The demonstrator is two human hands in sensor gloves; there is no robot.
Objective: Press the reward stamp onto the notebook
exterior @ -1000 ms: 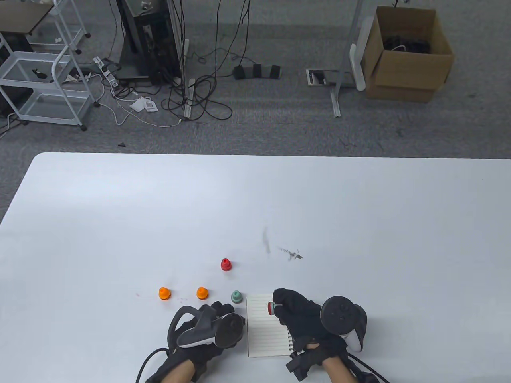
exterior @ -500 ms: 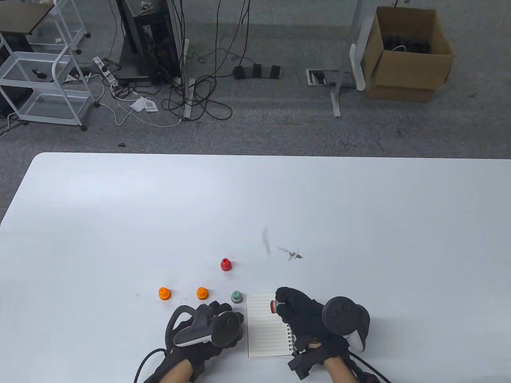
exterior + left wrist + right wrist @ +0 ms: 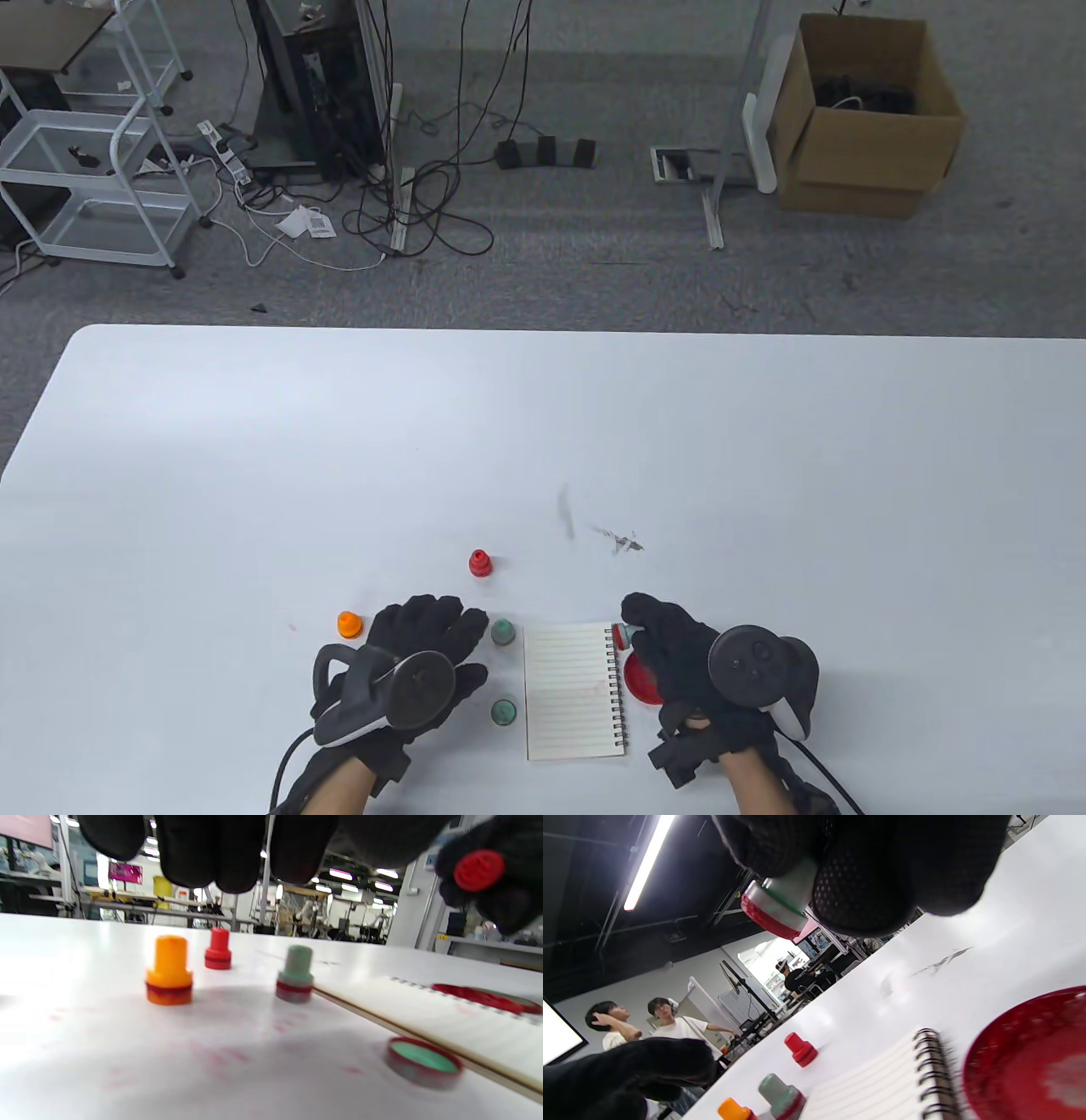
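While right hand (image 3: 670, 649) grips stamp (image 3: 622, 633), off notebook (image 3: 568, 692)

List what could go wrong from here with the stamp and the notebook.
The right hand holds the stamp tilted, so it might print unevenly on the notebook. Nothing pins the notebook, so it might slide. The red ink pad lies open under that hand, so the glove might smear ink.

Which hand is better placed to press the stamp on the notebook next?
Right. The right hand already holds the stamp, raised beside the notebook and ink pad. The left hand is spread flat and holds nothing.
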